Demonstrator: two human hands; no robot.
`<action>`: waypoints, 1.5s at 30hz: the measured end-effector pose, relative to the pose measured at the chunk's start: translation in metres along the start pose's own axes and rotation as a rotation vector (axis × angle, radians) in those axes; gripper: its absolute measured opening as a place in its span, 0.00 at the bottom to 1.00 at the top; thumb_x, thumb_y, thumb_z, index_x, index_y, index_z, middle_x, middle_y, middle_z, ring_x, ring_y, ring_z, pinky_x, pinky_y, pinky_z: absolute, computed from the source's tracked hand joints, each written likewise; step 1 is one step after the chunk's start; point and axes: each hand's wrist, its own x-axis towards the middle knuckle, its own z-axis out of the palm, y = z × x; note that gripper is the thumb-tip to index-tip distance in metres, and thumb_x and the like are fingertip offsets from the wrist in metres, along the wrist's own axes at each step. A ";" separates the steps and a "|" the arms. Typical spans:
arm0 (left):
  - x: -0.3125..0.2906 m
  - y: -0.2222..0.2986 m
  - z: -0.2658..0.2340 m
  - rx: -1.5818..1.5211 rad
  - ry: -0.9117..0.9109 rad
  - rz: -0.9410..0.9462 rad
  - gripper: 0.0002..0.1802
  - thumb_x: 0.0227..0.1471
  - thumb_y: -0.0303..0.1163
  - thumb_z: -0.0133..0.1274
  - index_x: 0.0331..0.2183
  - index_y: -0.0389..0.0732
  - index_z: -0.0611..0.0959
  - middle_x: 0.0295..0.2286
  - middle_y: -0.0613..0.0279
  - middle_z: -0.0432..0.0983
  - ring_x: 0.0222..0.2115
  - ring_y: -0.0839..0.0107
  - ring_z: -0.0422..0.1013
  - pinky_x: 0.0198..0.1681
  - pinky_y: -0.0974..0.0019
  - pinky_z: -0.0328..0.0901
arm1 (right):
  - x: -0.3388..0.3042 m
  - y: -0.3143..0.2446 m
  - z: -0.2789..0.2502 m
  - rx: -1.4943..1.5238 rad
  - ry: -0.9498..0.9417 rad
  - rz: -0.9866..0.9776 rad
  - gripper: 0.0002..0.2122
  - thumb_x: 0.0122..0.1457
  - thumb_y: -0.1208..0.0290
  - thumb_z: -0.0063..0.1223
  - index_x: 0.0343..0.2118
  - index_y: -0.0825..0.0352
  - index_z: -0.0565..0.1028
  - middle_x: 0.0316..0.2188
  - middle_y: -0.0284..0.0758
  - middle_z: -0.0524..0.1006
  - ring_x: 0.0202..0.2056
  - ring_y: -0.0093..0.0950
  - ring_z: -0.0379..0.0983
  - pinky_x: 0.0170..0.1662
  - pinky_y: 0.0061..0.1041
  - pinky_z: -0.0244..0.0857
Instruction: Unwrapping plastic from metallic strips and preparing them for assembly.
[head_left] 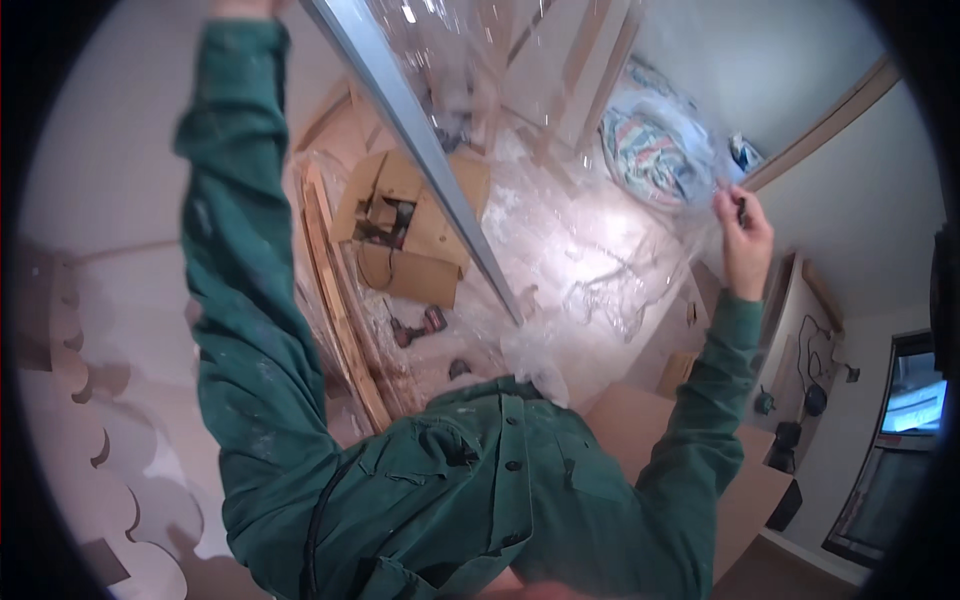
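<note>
My right hand (746,240) is raised on the right with its fingers curled closed on the edge of a clear plastic film (690,200); a small dark spot shows between the fingers. The film spreads across the upper middle and catches the light. My left arm reaches up, and only the lower part of my left hand (246,8) shows at the top edge, its fingers out of the picture. Close to it, a long grey metal profile (420,150) slants from the top edge down to the middle. Whether the left hand touches it cannot be seen.
An open cardboard box (430,215) with tools lies on the floor, a cordless drill (418,326) near it. Wooden strips (335,290) run along the left. A striped bundle (650,150) sits at the far right, and a brown board (640,425) stands beside me.
</note>
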 end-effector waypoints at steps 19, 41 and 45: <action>-0.176 -0.097 0.053 -0.244 -0.088 -0.315 0.29 0.56 0.49 0.49 0.49 0.38 0.63 0.30 0.60 0.70 0.27 0.74 0.69 0.33 0.67 0.69 | 0.024 -0.138 0.132 0.400 -0.054 -0.279 0.07 0.58 0.73 0.55 0.27 0.71 0.75 0.20 0.20 0.67 0.23 0.11 0.58 0.25 0.14 0.51; -0.184 -0.082 0.078 0.005 0.093 -0.164 0.20 0.49 0.28 0.57 0.41 0.37 0.65 0.36 0.62 0.67 0.31 0.82 0.65 0.36 0.76 0.63 | 0.058 -0.139 0.099 0.705 0.017 -0.054 0.06 0.59 0.71 0.52 0.26 0.65 0.73 0.18 0.19 0.64 0.19 0.10 0.55 0.21 0.12 0.46; -0.178 -0.072 0.075 -0.031 0.057 -0.118 0.17 0.52 0.33 0.54 0.41 0.36 0.68 0.29 0.62 0.71 0.29 0.81 0.66 0.35 0.75 0.63 | 0.071 -0.125 0.082 0.752 0.090 -0.054 0.05 0.59 0.72 0.52 0.29 0.67 0.74 0.17 0.19 0.64 0.18 0.10 0.56 0.21 0.12 0.46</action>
